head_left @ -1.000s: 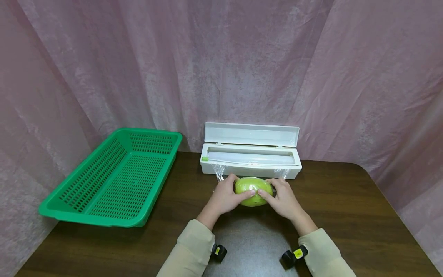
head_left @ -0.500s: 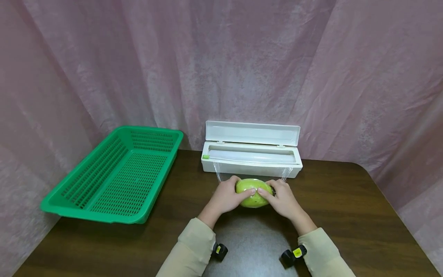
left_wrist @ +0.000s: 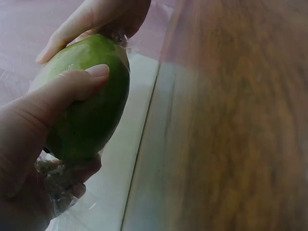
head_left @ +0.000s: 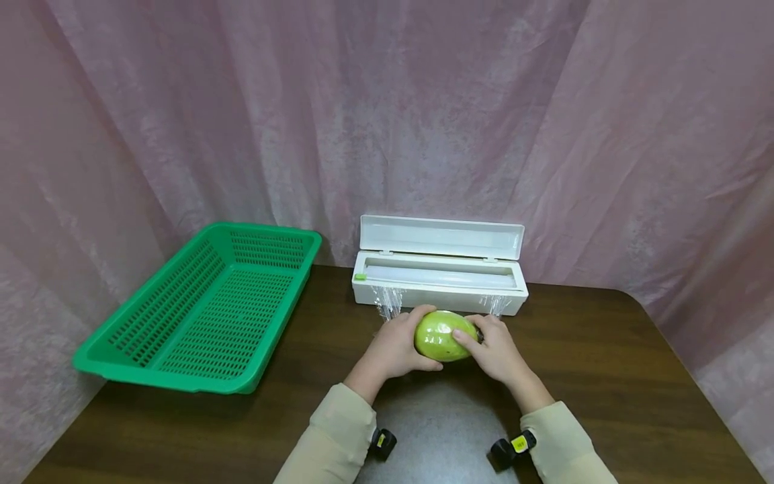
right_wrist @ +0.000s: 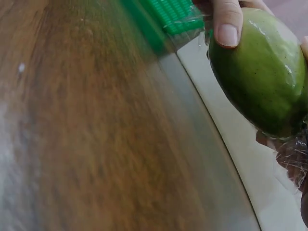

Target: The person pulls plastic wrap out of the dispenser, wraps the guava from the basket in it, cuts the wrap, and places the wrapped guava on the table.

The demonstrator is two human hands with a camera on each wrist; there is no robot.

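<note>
Both hands grip a shiny green mango (head_left: 444, 336), covered in clear plastic wrap, low in front of the white wrap dispenser. My left hand (head_left: 396, 346) curls round its left end, thumb on the near side. At the right end, my right hand (head_left: 492, 346) holds it, thumb across the front. Bunched plastic wrap (left_wrist: 57, 185) gathers at the left fingers in the left wrist view. More crumpled wrap (right_wrist: 293, 156) shows by the right fingers. Two strands of plastic wrap (head_left: 390, 300) run from the dispenser toward the hands. Most fingertips are hidden behind the mango.
The white dispenser (head_left: 441, 296) stands against the pink curtain (head_left: 423, 101), lid (head_left: 441, 237) raised, a roll (head_left: 438, 275) inside. A green plastic basket (head_left: 166, 383) sits at the left of the brown wooden table (head_left: 605, 376). Black wrist cameras (head_left: 382, 444) hang from the sleeves.
My left thumb has slid down off the mango's front toward its lower left edge, and the left fingers have come up round its top. The right hand keeps nearly the same hold.
</note>
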